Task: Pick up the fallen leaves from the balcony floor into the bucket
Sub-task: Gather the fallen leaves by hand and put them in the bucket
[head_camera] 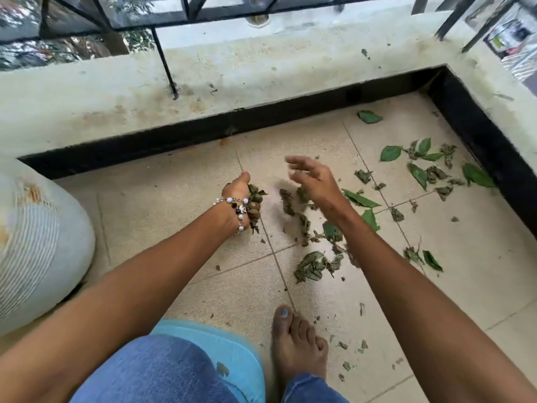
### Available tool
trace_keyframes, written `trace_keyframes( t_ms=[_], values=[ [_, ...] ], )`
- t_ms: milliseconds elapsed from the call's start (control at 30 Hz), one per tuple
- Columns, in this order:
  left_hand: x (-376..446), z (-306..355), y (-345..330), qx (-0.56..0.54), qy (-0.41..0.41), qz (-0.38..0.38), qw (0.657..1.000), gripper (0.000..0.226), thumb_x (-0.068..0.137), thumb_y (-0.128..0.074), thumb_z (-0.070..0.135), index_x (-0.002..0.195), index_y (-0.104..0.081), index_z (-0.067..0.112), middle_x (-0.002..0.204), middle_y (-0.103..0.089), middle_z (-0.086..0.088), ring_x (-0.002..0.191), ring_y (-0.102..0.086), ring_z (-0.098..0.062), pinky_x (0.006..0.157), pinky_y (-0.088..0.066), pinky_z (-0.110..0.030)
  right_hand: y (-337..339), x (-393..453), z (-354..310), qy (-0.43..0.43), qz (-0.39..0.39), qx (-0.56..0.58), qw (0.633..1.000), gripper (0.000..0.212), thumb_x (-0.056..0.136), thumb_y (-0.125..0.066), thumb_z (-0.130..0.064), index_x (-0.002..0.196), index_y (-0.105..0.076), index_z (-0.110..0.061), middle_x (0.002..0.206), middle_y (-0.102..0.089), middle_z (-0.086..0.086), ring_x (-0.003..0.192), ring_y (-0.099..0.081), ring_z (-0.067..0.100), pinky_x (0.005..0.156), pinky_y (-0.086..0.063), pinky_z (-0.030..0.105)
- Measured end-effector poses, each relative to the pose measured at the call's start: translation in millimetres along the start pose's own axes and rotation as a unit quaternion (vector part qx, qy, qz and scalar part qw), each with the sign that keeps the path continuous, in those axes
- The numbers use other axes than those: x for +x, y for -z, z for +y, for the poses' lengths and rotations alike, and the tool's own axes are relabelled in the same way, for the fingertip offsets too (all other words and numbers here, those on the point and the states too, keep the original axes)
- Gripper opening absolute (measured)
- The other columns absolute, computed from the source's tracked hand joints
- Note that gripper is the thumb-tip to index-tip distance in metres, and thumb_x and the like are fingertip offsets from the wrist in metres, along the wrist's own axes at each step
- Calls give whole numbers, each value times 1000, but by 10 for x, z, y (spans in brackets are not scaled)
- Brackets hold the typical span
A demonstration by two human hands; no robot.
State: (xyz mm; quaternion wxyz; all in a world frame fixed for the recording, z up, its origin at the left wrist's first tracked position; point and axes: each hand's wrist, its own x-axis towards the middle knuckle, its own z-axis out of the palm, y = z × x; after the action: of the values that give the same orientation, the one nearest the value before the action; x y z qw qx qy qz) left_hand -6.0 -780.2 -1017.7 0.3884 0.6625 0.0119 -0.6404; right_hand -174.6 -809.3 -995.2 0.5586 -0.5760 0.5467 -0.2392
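Observation:
My left hand (239, 196), with a bead bracelet at the wrist, grips a wad of crumpled dry leaves (255, 205) low over the beige floor tiles (180, 205). My right hand (312, 177) hovers a little to the right of it, fingers relaxed and spread, holding nothing. Beneath and beyond it lie green and wilted fallen leaves (312, 264), scattered toward the corner (418, 170). A light blue bucket rim (232, 344) shows at the bottom, partly hidden behind my denim-clad knee.
A low pale wall (203, 82) with a black skirting and black metal railing (164, 59) bounds the floor at the back and right. A grey striped sack-like object (37, 242) sits at the left. My bare foot (296, 344) stands by the bucket.

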Motion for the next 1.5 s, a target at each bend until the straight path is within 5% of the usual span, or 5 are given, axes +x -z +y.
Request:
trace_keyframes(
  t_ms=[200, 667, 1033, 1367, 1500],
  values=[
    [47, 66, 129, 9, 12, -18, 1000, 33, 95, -47, 30, 66, -41, 15, 42, -44, -3, 29, -27, -12, 39, -25, -11, 63, 389, 367, -34, -53, -453, 889, 70, 94, -51, -50, 152, -22, -24, 161, -9, 10, 145, -9, 40, 117, -16, 55],
    [-92, -55, -36, 73, 10, -36, 997, 37, 97, -46, 30, 63, -39, 16, 45, -42, -2, 29, -28, -12, 34, -22, -11, 166, -510, 638, 123, -225, -607, 753, 73, 97, -49, -17, 155, -7, -32, 163, 11, 1, 149, 7, 28, 118, -16, 46],
    [-510, -383, -252, 155, -4, -65, 986, 23, 98, -50, 22, 110, -50, 3, 110, -61, -20, 71, -69, -32, 55, -60, -43, -47, -854, 171, -21, 160, -9, 987, 23, 83, -71, -3, 106, -73, -7, 103, -73, 3, 75, -68, 6, 67, -53, 11],
    [-636, -551, -531, 101, -14, -46, 994, 41, 93, -49, 39, 99, -67, 3, 102, -71, -19, 94, -69, -34, 89, -54, -47, -85, -1077, 200, 53, -73, -262, 961, 51, 102, -39, -12, 152, -26, -18, 160, -18, 1, 148, -9, 12, 120, -2, 53],
    [-658, -520, -529, 152, -70, -37, 985, 28, 96, -53, 26, 88, -64, 2, 67, -66, -12, 49, -60, -22, 44, -50, -25, 166, -1144, 293, 19, -78, 72, 994, 56, 100, -44, -5, 149, -33, -30, 156, -31, 1, 147, -19, 15, 117, -14, 53]
  ],
)
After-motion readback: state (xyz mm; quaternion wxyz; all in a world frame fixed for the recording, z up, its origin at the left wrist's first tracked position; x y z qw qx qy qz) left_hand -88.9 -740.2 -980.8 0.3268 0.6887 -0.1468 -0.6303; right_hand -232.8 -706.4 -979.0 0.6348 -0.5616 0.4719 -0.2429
